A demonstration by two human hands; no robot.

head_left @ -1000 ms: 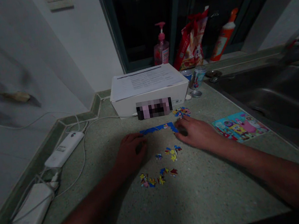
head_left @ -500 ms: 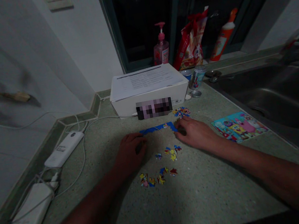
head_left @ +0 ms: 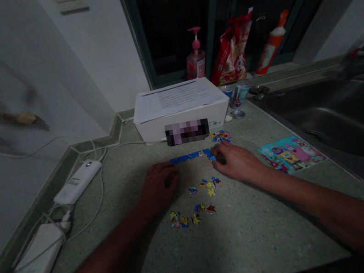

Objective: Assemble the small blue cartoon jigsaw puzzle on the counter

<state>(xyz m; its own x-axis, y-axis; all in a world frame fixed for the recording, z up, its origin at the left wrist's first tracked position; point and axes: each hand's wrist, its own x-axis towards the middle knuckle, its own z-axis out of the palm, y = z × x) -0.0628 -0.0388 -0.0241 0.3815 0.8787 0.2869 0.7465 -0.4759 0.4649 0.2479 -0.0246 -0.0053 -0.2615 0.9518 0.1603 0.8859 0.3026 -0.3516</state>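
Border assembly in hand: left hand (head_left: 160, 186), right hand (head_left: 237, 162) at 2 ends of blue jigsaw border strip (head_left: 190, 156), fingers curled, grip unclear; near loose jigsaw pieces (head_left: 195, 214) need picking up next.

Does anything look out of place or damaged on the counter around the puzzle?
Nothing looks spilled or damaged around the jigsaw frame. The one odd spot is a pixelated patch on the front of the white box, because it hides whatever is there.
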